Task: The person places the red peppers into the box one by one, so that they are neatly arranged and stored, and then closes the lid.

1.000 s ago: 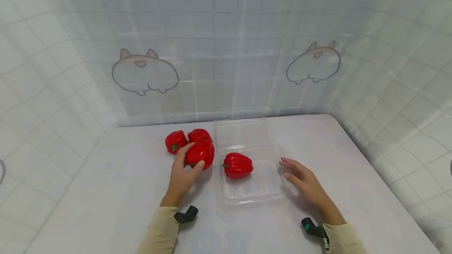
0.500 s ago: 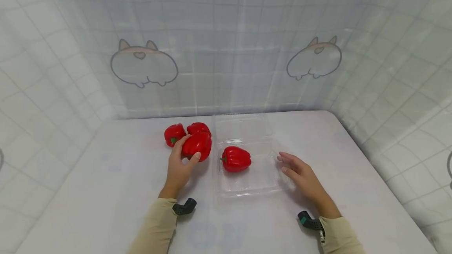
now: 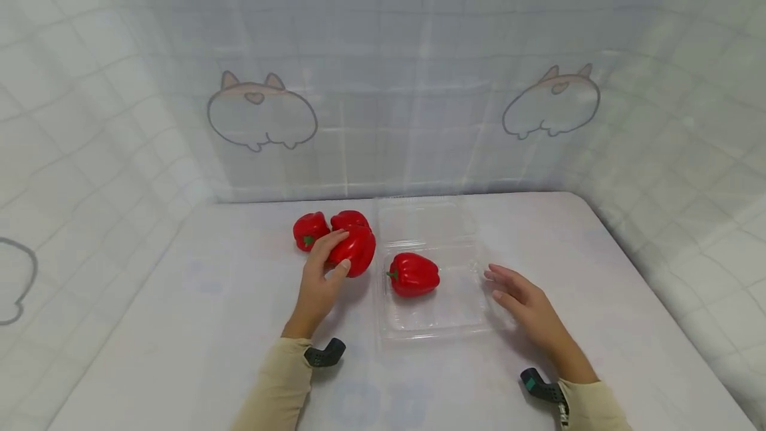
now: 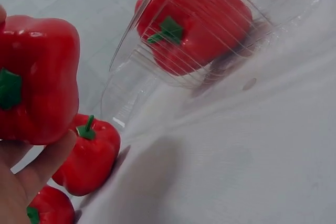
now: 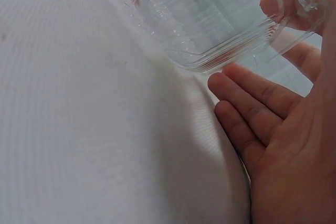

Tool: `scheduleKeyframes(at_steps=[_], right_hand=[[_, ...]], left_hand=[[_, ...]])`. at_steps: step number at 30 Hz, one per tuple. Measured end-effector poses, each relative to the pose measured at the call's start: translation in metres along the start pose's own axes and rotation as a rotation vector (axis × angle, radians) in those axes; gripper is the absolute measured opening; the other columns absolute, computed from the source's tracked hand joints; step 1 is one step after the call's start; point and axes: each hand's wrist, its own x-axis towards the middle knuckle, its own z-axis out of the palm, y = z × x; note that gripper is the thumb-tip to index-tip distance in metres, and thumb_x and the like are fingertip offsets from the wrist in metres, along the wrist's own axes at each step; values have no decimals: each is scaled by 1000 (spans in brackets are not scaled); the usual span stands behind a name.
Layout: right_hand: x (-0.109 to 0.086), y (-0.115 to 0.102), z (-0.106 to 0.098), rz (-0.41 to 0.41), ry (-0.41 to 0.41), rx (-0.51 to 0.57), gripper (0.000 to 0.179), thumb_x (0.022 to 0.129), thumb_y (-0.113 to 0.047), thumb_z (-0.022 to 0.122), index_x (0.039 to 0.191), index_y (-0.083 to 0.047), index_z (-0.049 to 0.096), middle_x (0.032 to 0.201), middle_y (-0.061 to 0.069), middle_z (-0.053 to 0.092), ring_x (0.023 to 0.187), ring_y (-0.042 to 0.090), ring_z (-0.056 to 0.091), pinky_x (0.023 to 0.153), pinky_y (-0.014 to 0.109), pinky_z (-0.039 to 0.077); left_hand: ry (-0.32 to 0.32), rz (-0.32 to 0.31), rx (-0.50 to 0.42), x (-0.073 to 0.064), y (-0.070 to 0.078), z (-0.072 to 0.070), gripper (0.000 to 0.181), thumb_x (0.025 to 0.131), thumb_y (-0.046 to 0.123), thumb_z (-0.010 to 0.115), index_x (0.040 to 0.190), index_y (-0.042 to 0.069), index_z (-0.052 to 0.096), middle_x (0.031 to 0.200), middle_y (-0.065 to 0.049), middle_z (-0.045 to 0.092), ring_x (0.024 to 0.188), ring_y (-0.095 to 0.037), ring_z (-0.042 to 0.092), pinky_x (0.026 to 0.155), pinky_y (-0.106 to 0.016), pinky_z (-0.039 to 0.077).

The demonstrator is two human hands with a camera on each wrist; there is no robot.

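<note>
My left hand grips a red bell pepper between thumb and fingers; in the left wrist view this bell pepper is raised off the table, its green stem end showing. Just right of it lies an open clear plastic clamshell box, its lid folded back. Inside, at the left, another red bell pepper rests on its side, stem to the left. My right hand is at the box's right wall, fingers loosely extended; the right wrist view has the fingertips close beneath the clear edge.
Two more red bell peppers, one on the left and one partly hidden, stand behind my left hand on the white table. A pale checked curtain with animal drawings encloses the back and sides.
The head view has shifted a little. My left hand keeps its grip on the bell pepper, in nearly the same place relative to the box. My right hand stays beside the box.
</note>
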Motion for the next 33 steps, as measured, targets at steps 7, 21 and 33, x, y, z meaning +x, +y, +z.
scheduleKeyframes(at_steps=[7, 21, 33], right_hand=[[0, 1, -3, -19, 18, 10, 49, 102, -16, 59, 148, -5, 46, 139, 12, 59, 129, 12, 54, 99, 10, 37], [7, -6, -7, -9, 7, 11, 48, 102, -16, 58, 148, -6, 46, 139, 14, 59, 131, 33, 52, 98, 9, 36], [2, -1, 0, -50, 8, 30, 47, 101, -11, 59, 147, -5, 47, 137, 15, 60, 129, 36, 54, 98, 8, 37]], left_hand=[[-27, 19, -71, 10, 34, -1, 56, 87, 1, 67, 140, 0, 49, 142, -18, 48, 129, -31, 45, 94, -51, 53], [-12, -207, -246, 24, 29, 18, 69, 85, 23, 80, 144, 25, 44, 144, -3, 44, 130, -26, 43, 90, -48, 55], [-260, -230, -129, 43, 62, 34, 74, 81, 43, 82, 145, 34, 45, 137, 4, 51, 122, -24, 50, 84, -43, 58]])
